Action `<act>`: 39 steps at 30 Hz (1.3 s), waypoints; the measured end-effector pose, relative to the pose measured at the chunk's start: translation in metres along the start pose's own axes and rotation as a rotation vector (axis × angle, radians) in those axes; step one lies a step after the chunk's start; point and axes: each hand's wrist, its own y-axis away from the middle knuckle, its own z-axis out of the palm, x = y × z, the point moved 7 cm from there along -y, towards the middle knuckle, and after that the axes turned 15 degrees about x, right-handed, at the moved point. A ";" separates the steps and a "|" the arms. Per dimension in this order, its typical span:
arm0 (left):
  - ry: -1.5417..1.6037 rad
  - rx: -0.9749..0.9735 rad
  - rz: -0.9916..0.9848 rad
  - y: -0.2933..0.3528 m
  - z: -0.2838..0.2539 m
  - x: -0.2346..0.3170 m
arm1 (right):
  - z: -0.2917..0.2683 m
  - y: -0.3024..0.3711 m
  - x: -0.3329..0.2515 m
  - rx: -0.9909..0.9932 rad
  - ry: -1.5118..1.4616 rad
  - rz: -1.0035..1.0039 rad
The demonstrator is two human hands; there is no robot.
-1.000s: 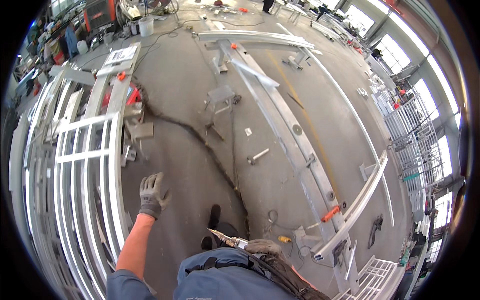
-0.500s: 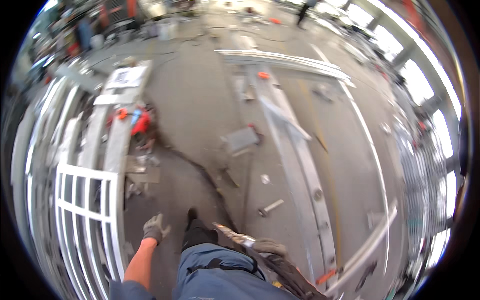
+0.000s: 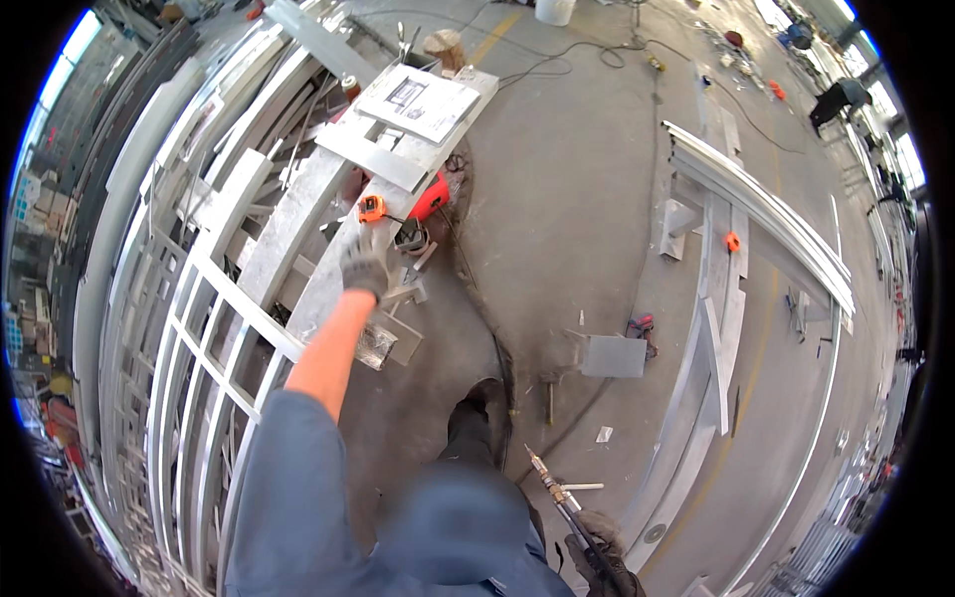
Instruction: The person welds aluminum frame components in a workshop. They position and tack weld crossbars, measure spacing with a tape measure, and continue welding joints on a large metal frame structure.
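Note:
My left hand (image 3: 365, 267), in a grey glove, reaches out over a long metal beam (image 3: 328, 267) on the left. Its fingers look stretched out, somewhat blurred, and nothing shows in them. Just beyond the fingertips lies an orange tape measure (image 3: 372, 208) on the beam. A red object (image 3: 432, 196) sits beside it, above a small dark container (image 3: 411, 237). Low on the right, my gloved right hand (image 3: 602, 557) is closed around a slim welding torch (image 3: 560, 494) with a pointed, brass-coloured tip. The torch points up and to the left, away from my body.
A white welded frame (image 3: 221, 360) and stacked profiles fill the left side. Printed sheets (image 3: 416, 102) lie on the far beam end. A dark cable (image 3: 476, 289) crosses the floor near my foot. Long white profiles (image 3: 761, 214) rest on beams at right. A person (image 3: 842, 102) bends over far right.
My view has swung left and the left-hand bench looks closer. My left hand has moved forward over the beam toward the tape measure. The right hand still holds the torch.

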 end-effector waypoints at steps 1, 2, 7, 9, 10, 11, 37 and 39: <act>-0.030 0.010 0.024 -0.034 0.007 0.014 | 0.002 -0.010 0.004 -0.013 0.033 0.001; -0.062 -0.153 -0.005 -0.063 0.016 0.021 | 0.003 -0.020 0.008 -0.033 0.053 -0.001; -0.076 -0.331 -0.058 -0.099 0.096 -0.034 | 0.019 -0.059 0.033 -0.176 0.112 0.074; 0.062 -0.197 -0.104 -0.096 0.089 -0.032 | 0.022 -0.066 0.044 -0.284 0.134 0.117; 0.103 -0.094 -0.063 -0.081 0.090 -0.024 | 0.022 -0.068 0.049 -0.375 0.205 0.134; 0.057 -0.151 -0.108 -0.058 0.092 -0.013 | 0.022 -0.066 0.054 -0.470 0.275 0.149; 0.401 -0.743 -1.988 0.972 -0.316 -0.001 | 0.217 0.177 -0.122 -1.361 -0.085 -0.424; 0.585 -0.611 -2.157 1.060 -0.319 0.050 | 0.242 0.227 -0.141 -1.480 -0.109 -0.448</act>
